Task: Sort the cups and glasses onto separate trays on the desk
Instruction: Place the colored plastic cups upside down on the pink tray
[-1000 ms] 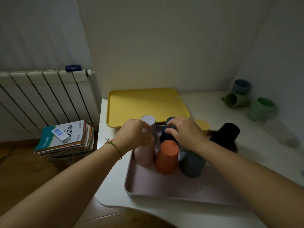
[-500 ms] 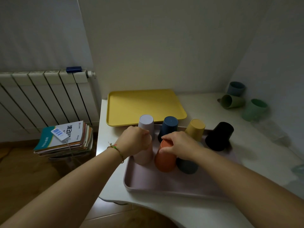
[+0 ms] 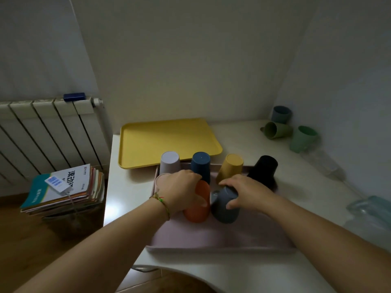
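A pink tray (image 3: 211, 240) at the desk's front holds several upside-down plastic cups. The back row has a lilac cup (image 3: 169, 162), a dark blue cup (image 3: 200, 166), a yellow cup (image 3: 231, 166) and a black cup (image 3: 263, 170). My left hand (image 3: 179, 191) is curled over the top of the orange cup (image 3: 196, 208). A pink cup's edge (image 3: 159, 179) shows behind its knuckles. My right hand (image 3: 243, 193) grips the grey cup (image 3: 224, 208), which leans to the left. The yellow tray (image 3: 165, 140) behind holds nothing.
Three mugs stand by the right wall: a blue-grey mug (image 3: 280, 114), an olive mug (image 3: 277, 130) on its side and a green mug (image 3: 302, 138). Clear glasses (image 3: 321, 161) lie near them, and another glass (image 3: 368, 210) is at the right edge. A book stack (image 3: 63, 191) and a radiator (image 3: 42, 134) are on the left.
My left hand shifted right from the pink cup onto the orange cup. My right hand left the orange cup and took the grey cup, which now tilts.
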